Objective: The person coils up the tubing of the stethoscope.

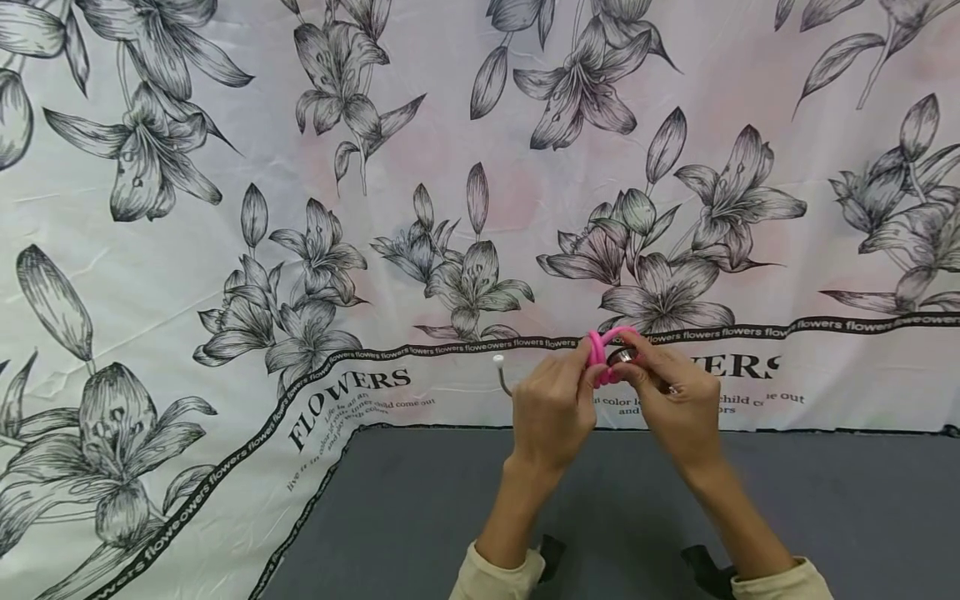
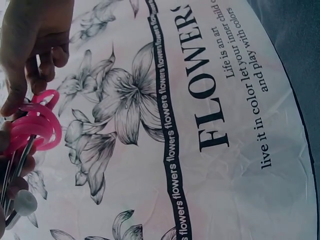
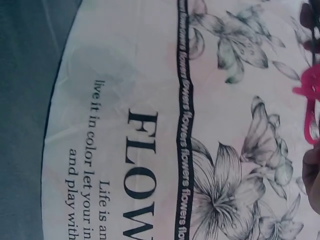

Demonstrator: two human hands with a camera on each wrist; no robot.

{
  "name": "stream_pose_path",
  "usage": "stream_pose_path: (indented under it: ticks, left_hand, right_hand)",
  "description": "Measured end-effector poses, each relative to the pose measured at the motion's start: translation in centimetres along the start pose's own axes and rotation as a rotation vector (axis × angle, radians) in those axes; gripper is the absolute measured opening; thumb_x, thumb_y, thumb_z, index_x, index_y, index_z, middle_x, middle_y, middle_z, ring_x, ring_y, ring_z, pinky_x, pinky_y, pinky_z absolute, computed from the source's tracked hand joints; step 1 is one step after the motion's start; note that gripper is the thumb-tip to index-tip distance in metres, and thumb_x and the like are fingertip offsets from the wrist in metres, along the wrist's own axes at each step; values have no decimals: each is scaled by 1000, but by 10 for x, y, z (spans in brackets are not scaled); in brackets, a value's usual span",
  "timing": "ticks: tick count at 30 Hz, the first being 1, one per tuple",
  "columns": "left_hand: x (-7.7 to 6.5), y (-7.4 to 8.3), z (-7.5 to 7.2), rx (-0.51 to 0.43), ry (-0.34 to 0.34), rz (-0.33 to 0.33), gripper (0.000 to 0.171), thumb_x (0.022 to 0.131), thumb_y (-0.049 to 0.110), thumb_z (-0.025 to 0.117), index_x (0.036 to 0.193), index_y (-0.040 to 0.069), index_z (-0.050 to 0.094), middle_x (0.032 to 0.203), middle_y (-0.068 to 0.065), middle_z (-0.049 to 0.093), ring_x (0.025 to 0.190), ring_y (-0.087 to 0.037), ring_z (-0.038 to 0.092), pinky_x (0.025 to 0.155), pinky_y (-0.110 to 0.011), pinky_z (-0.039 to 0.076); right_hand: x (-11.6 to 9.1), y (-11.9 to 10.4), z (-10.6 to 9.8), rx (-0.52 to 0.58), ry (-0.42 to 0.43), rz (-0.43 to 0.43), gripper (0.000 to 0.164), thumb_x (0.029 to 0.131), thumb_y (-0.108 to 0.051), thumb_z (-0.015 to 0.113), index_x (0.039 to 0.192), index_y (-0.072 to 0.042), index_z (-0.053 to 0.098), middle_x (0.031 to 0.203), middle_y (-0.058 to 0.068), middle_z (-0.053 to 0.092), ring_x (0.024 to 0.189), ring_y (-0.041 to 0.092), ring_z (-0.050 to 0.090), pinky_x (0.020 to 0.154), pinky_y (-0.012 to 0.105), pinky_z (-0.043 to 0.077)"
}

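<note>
A stethoscope with pink tubing [image 1: 597, 354] is held between both hands over the printed cloth. My left hand [image 1: 551, 408] grips the bunched tubing and the metal ear tubes [image 2: 20, 162], whose white ear tip [image 1: 498, 359] sticks out to the left. Fingers and thumb of my right hand [image 1: 678, 408] pinch a loop on the other side, close by the round metal chest piece [image 1: 621, 357]. In the left wrist view the pink loops [image 2: 37, 132] wind over one another around the ear tubes. Only part of a pink loop [image 3: 308, 120] shows in the right wrist view, at its edge.
A white cloth [image 1: 465, 387] printed with black flowers and lettering spreads across the surface beyond the hands. Its dark hem curves down to the left. Nearer the person lies a grey surface [image 1: 420, 517]. Dark straps [image 1: 705, 571] show near the wrists.
</note>
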State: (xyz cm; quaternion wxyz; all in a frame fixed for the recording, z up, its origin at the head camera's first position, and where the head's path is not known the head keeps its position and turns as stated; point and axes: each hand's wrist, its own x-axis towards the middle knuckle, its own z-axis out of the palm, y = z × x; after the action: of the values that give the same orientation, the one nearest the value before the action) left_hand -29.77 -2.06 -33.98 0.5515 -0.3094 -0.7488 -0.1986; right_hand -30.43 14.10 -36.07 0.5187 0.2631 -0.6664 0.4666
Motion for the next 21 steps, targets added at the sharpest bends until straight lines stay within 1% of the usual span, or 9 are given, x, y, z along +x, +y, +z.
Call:
stream_pose_path:
  ticks: [4,6,8,10,12,14,17,19,21]
  left_hand:
    - [1,-1,-1,-20,32,8,27,99,18,73,120,0,75,76,1,76,65,-10,66,55,-15,49]
    - [1,-2,0,-29,48,10,27,98,17,73,119,0,75,76,1,76,66,-10,67,57,-14,50]
    - [1,-3,0,-33,63,18,27,98,17,74,118,0,75,77,1,77,66,-10,67,58,-14,51]
    - [1,-4,1,-34,76,27,26,97,17,75,117,0,75,78,1,78,66,-9,67,58,-13,51]
    - [1,-5,2,-32,81,34,25,97,17,75,116,0,75,79,1,78,66,-9,67,59,-13,52]
    - [1,-4,3,-26,82,42,25,97,17,75,115,0,76,80,1,78,66,-8,67,59,-13,52]
    - [1,-3,4,-28,76,45,25,97,18,76,116,1,76,79,1,78,66,-8,67,59,-13,51]
    - [1,-3,4,-31,74,50,26,96,18,76,116,1,76,79,1,78,65,-8,66,59,-12,51]
    - [1,-2,4,-32,74,56,26,96,18,76,117,2,76,79,1,78,64,-8,66,58,-11,50]
  right_hand:
    - [-5,-5,9,0,16,10,41,91,1,76,131,-1,71,88,16,56,75,0,41,65,14,33]
    - [-7,-10,13,17,24,45,39,92,4,74,130,-1,72,101,12,53,90,4,44,73,14,36]
    - [-8,-15,15,26,34,87,39,90,8,74,127,-2,74,117,5,51,107,8,45,87,15,38]
    - [-8,-20,15,79,39,131,40,88,15,72,126,3,73,134,0,48,120,11,46,96,12,40]
    - [-6,-22,14,203,32,166,39,88,20,67,126,9,70,142,0,51,123,12,52,103,10,43]
    - [-4,-23,12,354,25,189,38,89,24,63,126,15,67,143,4,58,122,11,59,102,11,49]
    - [-1,-23,8,549,47,217,36,90,27,59,124,19,66,131,9,71,113,12,69,95,16,56]
    - [2,-23,5,577,68,233,33,89,26,60,121,20,67,123,8,75,112,14,71,93,18,57]
    - [5,-24,1,552,67,281,32,90,24,62,122,18,67,116,5,76,104,12,72,88,17,59]
